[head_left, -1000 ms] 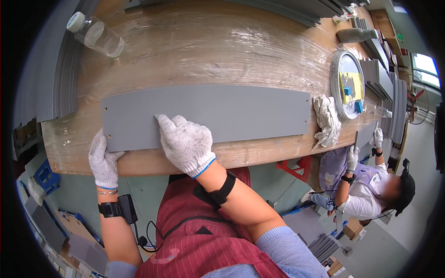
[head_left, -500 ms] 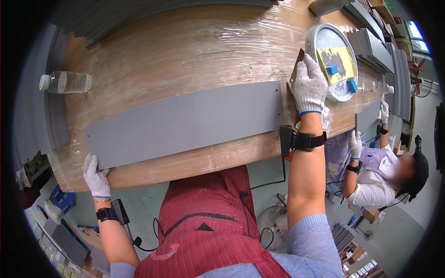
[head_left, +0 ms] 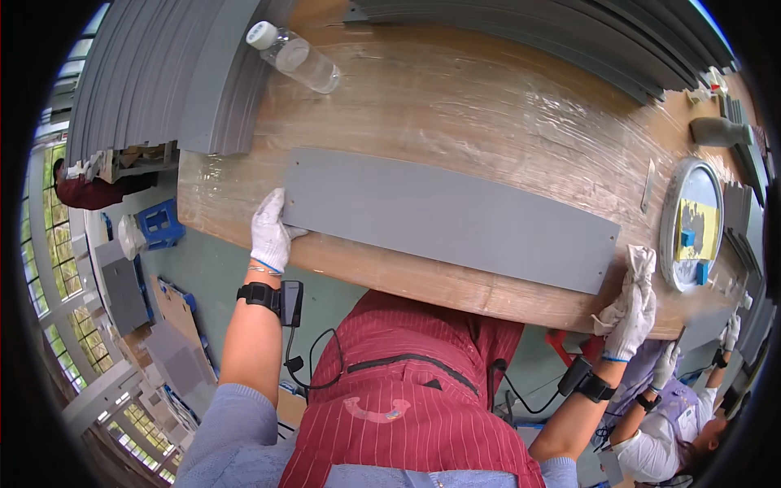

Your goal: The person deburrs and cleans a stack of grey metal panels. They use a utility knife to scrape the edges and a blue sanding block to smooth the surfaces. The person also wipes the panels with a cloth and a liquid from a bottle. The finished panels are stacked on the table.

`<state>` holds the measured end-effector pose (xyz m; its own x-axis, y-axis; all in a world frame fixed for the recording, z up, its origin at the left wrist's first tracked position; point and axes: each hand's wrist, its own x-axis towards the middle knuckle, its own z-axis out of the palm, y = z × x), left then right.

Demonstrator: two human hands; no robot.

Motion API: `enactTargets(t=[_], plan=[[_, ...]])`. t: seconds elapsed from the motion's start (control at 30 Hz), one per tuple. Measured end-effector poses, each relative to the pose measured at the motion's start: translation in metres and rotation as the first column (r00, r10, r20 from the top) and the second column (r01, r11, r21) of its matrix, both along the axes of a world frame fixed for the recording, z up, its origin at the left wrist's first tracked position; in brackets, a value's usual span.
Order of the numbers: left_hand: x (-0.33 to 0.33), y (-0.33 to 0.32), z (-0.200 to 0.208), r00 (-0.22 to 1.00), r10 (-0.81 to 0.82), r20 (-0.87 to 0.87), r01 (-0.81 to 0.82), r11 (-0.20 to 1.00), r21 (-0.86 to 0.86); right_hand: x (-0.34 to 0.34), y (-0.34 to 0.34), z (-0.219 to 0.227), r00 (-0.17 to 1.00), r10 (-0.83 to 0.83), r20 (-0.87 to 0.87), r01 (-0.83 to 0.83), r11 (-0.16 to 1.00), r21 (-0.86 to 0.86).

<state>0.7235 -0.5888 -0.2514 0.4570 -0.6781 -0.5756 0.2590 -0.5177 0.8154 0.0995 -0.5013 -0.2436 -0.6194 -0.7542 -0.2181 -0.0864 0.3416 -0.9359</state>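
Observation:
A long grey panel point(head_left: 447, 220) with small holes at its ends lies flat along the table's near side. My left hand point(head_left: 270, 232), in a white knitted glove, grips the panel's near left corner, thumb at the front edge. Just off the panel's right end, my gloved right hand point(head_left: 625, 329) is closed around a crumpled white rag point(head_left: 640, 268). Beyond the rag, a thin flat scraper point(head_left: 648, 185) lies on the table. To the right of it is a round pail lid point(head_left: 669, 236) bearing a yellow sheet point(head_left: 706, 220) smeared with grey paste and small blue blocks point(head_left: 688, 237).
Grey panels are stacked at the left point(head_left: 163, 73) and along the far edge point(head_left: 561, 32). A clear bottle point(head_left: 305, 63) lies on the film-wrapped table point(head_left: 382, 122). At the lower right, a co-worker point(head_left: 671, 423) handles another grey panel. A blue stool point(head_left: 160, 224) stands left of the table.
My right hand has let go of the scraper, drawn back toward me and taken up the rag. My view has swung left; the left hand stays at the panel's corner.

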Motion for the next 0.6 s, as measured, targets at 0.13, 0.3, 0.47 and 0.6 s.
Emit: enactTargets(t=[0.13, 0.3, 0.47, 0.6], plan=[[0.004, 0.0, 0.01, 0.965, -0.178, -0.192, 0.17, 0.984, -0.06, 0.055, -0.038, 0.013, 0.834, 0.256, -0.49, -0.204, 0.966, 0.156], [0.01, 0.0, 0.013, 0.88, -0.352, -0.319, 0.328, 0.936, -0.128, 0.212, -0.11, 0.005, 0.323, 0.381, -0.866, -0.489, 0.851, 0.192], [0.021, -0.001, 0.009, 0.835, -0.371, -0.405, 0.346, 0.928, -0.138, 0.389, -0.144, 0.016, 0.215, 0.512, -0.831, -0.611, 0.734, 0.294], [0.037, 0.004, -0.015, 0.815, -0.279, -0.507, 0.328, 0.945, 0.008, 0.498, -0.148, 0.029, 0.126, 0.709, -0.694, -0.853, 0.435, 0.29]])
